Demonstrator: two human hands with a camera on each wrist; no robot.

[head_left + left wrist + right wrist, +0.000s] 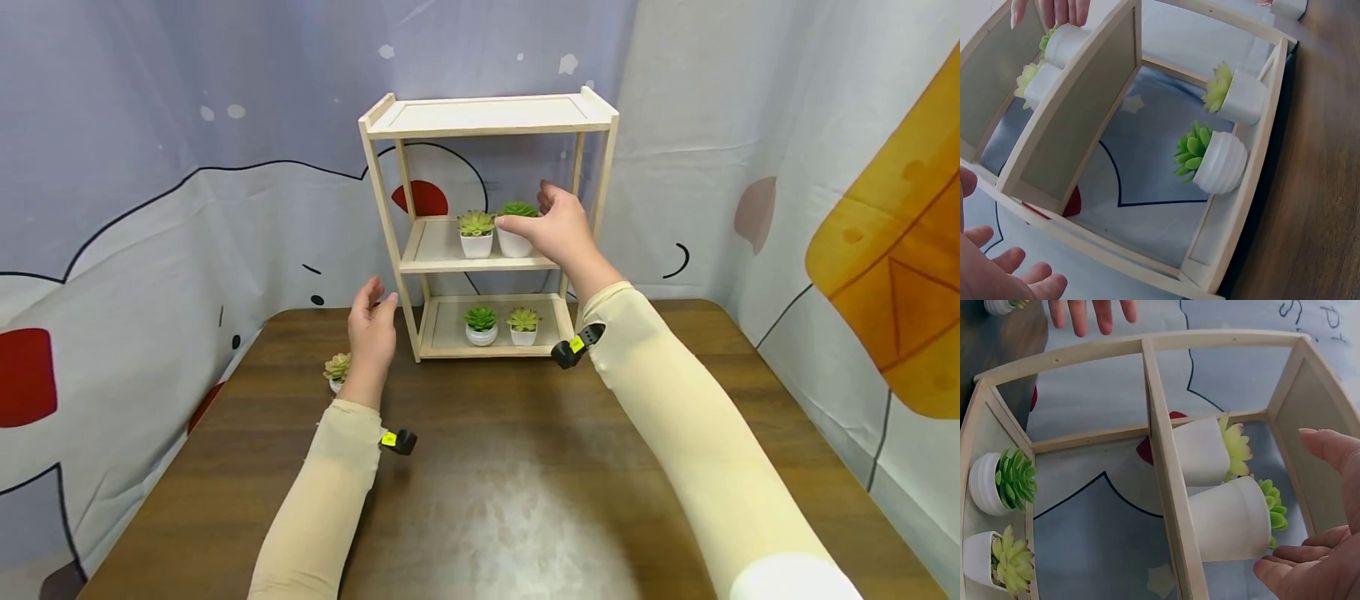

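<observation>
On the middle shelf of a pale wooden rack [491,131], my right hand [561,227] is at a white round pot [1229,519] with a green succulent [519,208]. Its thumb and fingers are spread apart, fingertips close beside the pot's rim in the right wrist view. A square white pot [477,245] with a yellow-green succulent [1237,449] stands next to it. My left hand [372,329] hovers left of the rack, fingers relaxed and holding nothing. Behind that wrist, a small potted succulent [337,368] on the table is partly hidden.
The bottom shelf holds a ribbed round white pot [482,335] with a green succulent and a square white pot [523,337] with a yellow-green one. The rack stands at the back of a brown wooden table [495,467], before a printed curtain [262,100].
</observation>
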